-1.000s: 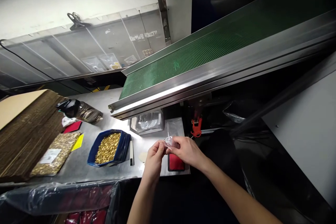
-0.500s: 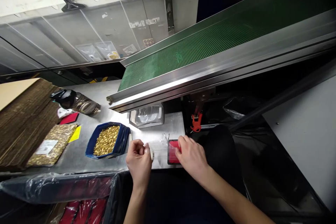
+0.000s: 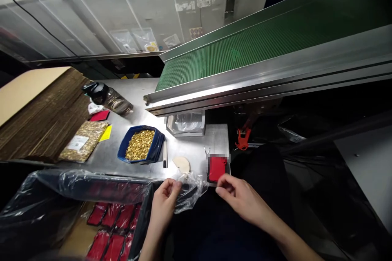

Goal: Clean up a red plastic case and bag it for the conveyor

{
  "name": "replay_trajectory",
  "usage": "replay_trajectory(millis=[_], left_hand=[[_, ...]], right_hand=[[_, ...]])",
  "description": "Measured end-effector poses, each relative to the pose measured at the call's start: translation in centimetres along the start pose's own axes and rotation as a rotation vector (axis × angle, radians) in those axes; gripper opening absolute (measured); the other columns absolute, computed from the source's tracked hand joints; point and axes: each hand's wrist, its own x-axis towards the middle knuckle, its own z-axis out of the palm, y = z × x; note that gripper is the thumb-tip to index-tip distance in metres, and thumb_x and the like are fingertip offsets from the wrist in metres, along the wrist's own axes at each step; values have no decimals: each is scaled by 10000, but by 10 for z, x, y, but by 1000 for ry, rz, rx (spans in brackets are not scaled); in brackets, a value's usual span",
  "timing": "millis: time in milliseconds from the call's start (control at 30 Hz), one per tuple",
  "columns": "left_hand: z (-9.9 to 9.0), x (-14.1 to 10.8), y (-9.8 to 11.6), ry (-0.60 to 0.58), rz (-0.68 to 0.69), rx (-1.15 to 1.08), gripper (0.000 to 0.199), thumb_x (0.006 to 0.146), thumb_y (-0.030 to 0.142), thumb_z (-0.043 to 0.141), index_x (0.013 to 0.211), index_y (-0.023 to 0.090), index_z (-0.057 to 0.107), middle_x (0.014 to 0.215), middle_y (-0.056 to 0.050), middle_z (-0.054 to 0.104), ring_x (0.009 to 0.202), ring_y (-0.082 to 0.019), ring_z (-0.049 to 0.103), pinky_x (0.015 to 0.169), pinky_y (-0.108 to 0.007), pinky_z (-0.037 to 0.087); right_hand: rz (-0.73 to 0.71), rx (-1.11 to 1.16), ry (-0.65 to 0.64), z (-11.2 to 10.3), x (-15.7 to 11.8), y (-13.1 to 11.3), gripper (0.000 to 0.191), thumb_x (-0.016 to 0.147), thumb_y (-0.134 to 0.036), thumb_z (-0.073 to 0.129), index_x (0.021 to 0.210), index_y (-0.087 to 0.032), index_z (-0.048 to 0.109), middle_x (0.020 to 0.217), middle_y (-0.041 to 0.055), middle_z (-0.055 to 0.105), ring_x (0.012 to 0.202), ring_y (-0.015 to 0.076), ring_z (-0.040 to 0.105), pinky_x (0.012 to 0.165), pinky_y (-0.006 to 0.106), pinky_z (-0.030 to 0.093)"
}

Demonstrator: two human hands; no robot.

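My left hand [image 3: 163,202] is closed in a pinch at the edge of a crumpled clear plastic bag [image 3: 191,195], which hangs over the front edge of the metal table. Just behind the bag lies a round beige disc [image 3: 181,164]. My right hand [image 3: 241,197] has its fingers curled towards the thumb, close to the near side of a red flat piece [image 3: 217,168] with a dark border. What those fingers hold, if anything, does not show. Small metal tweezer-like tips [image 3: 207,150] stick out behind the red piece.
A blue bin of gold pieces [image 3: 122,151] and a slim knife-like tool [image 3: 165,153] are left of the disc. The green conveyor [image 3: 220,57] slopes over the table, above a clear tray [image 3: 185,130]. A lined box [image 3: 147,200] with red pieces stands front left.
My right hand has come off the red piece towards me. My left hand has moved nearer, with the clear bag now at its fingers. The disc shows more fully; the camera view has shifted.
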Motion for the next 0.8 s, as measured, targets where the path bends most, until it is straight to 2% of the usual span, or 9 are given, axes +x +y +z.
replay_trajectory(millis=[67, 167, 267, 367, 467, 567, 667, 733, 800], left_hand=[[5, 2, -8, 29, -27, -14, 530, 828, 693, 672, 715, 195, 527, 610, 61, 368, 556, -111, 301, 524, -235, 239], [21, 10, -15, 54, -24, 2, 533, 858, 704, 627, 716, 205, 502, 584, 76, 314, 533, -105, 256, 517, -239, 209], [37, 19, -14, 64, 5, 62, 514, 867, 674, 637, 702, 208, 498, 583, 74, 313, 534, -109, 266, 522, -244, 212], [48, 24, -10, 90, 46, 152, 500, 845, 629, 687, 659, 212, 484, 582, 62, 360, 552, -125, 329, 540, -250, 251], [54, 24, -7, 113, 76, 228, 489, 820, 597, 714, 639, 221, 458, 582, 57, 385, 568, -141, 375, 566, -257, 279], [56, 23, -7, 127, 80, 282, 469, 810, 539, 716, 636, 231, 407, 579, 62, 376, 569, -146, 380, 582, -261, 280], [60, 23, -8, 133, 66, 319, 423, 814, 450, 687, 627, 234, 375, 569, 62, 364, 564, -146, 366, 587, -264, 270], [63, 23, -8, 120, 56, 323, 386, 807, 405, 669, 624, 234, 375, 568, 60, 365, 569, -145, 364, 587, -263, 263], [67, 25, -6, 89, 49, 306, 347, 787, 375, 664, 634, 232, 388, 578, 59, 372, 578, -143, 369, 580, -257, 253]], right_hand=[[215, 281, -128, 9, -13, 27, 337, 972, -519, 599, 1038, -198, 681, 948, 56, 757, 698, 153, 701, 610, 245, 505], [453, 716, -65, 30, -14, 52, 503, 913, -573, 701, 1221, -181, 636, 1211, 130, 739, 717, 120, 722, 562, 189, 515], [536, 1009, 62, 45, -1, 56, 507, 884, -518, 779, 1231, -174, 644, 1304, 157, 710, 725, 91, 719, 529, 141, 514], [518, 1119, 185, 50, 12, 56, 495, 828, -465, 849, 1187, -170, 682, 1248, 146, 733, 667, 84, 697, 475, 129, 498], [454, 1090, 318, 47, 17, 60, 505, 786, -485, 874, 1148, -175, 707, 1175, 112, 745, 666, 90, 690, 467, 131, 487], [358, 1017, 407, 33, 10, 64, 531, 774, -513, 870, 1160, -188, 704, 1166, 85, 735, 799, 142, 725, 523, 153, 504], [180, 772, 497, 13, -8, 58, 482, 858, -553, 772, 1159, -184, 699, 1081, 79, 735, 838, 192, 716, 608, 227, 533], [43, 543, 464, 1, -20, 47, 387, 925, -535, 692, 1092, -186, 701, 928, 50, 715, 759, 184, 673, 660, 269, 533], [-89, 326, 311, -8, -29, 34, 282, 966, -475, 644, 1008, -200, 693, 829, 19, 665, 718, 171, 619, 686, 277, 509]])
